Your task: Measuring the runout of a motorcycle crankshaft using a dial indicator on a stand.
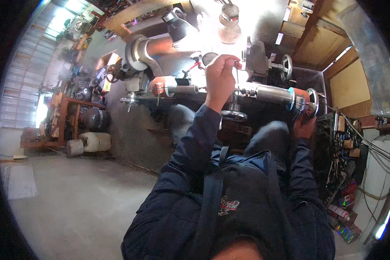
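Note:
My left hand [220,78] is raised over the middle of a metal machine, its fingers pinched together on a thin rod [237,76] that points downward. What the rod's lower end touches is lost in the glare. Low on the right, my right hand [304,127] is closed at the lower rim of a chrome handwheel [313,102], partly in shadow. That wheel sits at the end of a steel cylinder [273,92] with an orange and blue collar [298,99]. Left of my left hand, a second steel cylinder [184,89] faces it, with an orange clamp [159,86].
A horizontal handwheel [234,115] juts out between my knees. Another handwheel [287,66] stands at the back right. A lamp [177,25] lights the machine brightly. A tool rack [340,143] and cables are close on my right; a pale plastic canister [95,142] is on the left.

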A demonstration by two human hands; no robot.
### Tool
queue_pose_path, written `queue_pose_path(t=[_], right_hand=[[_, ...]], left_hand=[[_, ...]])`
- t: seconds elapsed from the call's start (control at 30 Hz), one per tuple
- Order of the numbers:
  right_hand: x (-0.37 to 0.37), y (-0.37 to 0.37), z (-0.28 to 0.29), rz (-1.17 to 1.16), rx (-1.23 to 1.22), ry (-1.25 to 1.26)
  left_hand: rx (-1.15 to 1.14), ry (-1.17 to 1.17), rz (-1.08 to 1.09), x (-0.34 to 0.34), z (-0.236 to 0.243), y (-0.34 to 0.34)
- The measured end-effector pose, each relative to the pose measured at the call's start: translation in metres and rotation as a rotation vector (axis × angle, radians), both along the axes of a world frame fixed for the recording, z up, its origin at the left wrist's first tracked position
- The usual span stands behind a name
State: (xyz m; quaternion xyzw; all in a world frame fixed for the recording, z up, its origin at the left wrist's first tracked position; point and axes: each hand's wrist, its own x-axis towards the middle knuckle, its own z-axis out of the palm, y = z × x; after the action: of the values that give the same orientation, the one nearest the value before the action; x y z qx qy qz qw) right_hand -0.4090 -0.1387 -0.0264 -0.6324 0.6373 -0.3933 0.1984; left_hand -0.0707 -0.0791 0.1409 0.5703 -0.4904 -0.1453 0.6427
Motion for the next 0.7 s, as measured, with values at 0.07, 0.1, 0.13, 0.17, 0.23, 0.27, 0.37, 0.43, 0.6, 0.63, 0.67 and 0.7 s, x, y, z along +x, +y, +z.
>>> queue_pose_path(t=[0.07, 0.1, 0.13, 0.17, 0.23, 0.27, 0.37, 0.43, 0.6, 0.63, 0.67, 0.7], right_hand=[[-0.003, -0.004, 0.017, 0.149, -0.076, -0.070], [-0.005, -0.008, 0.027, 0.185, -0.332, 0.073], [-0.007, -0.012, 0.036, 0.220, -0.587, 0.217], [-0.008, -0.016, 0.045, 0.222, -0.587, 0.216], [-0.007, -0.022, 0.057, 0.269, -0.538, 0.370], [-0.006, -0.024, 0.060, 0.268, -0.551, 0.350], [-0.003, -0.028, 0.061, 0.308, -0.535, 0.387], [-0.001, -0.029, 0.058, 0.187, -0.830, 0.548], [-0.010, -0.038, 0.054, 0.321, -0.686, 0.520], [-0.012, -0.038, 0.053, 0.330, -0.625, 0.593], [-0.015, -0.036, 0.053, 0.335, -0.652, 0.575], [-0.017, -0.033, 0.053, 0.368, -0.531, 0.523]], left_hand=[[-0.017, 0.059, -0.074, 0.001, 0.000, -0.001], [-0.017, 0.132, -0.084, -0.001, -0.001, -0.001], [-0.010, 0.207, -0.087, -0.004, -0.001, 0.000], [-0.016, 0.204, -0.091, -0.008, -0.001, 0.000], [-0.052, 0.239, -0.047, -0.016, -0.001, 0.002], [-0.047, 0.249, -0.039, -0.018, 0.001, 0.004], [0.148, 0.267, -0.115, -0.020, 0.010, 0.004], [-0.055, 0.335, -0.011, -0.019, 0.020, 0.002], [-0.408, 0.326, 0.073, 0.002, 0.037, 0.021], [-0.388, 0.335, 0.111, 0.010, 0.037, 0.030], [-0.450, 0.332, 0.116, 0.016, 0.035, 0.034], [-0.422, 0.336, 0.158, 0.022, 0.032, 0.043]])
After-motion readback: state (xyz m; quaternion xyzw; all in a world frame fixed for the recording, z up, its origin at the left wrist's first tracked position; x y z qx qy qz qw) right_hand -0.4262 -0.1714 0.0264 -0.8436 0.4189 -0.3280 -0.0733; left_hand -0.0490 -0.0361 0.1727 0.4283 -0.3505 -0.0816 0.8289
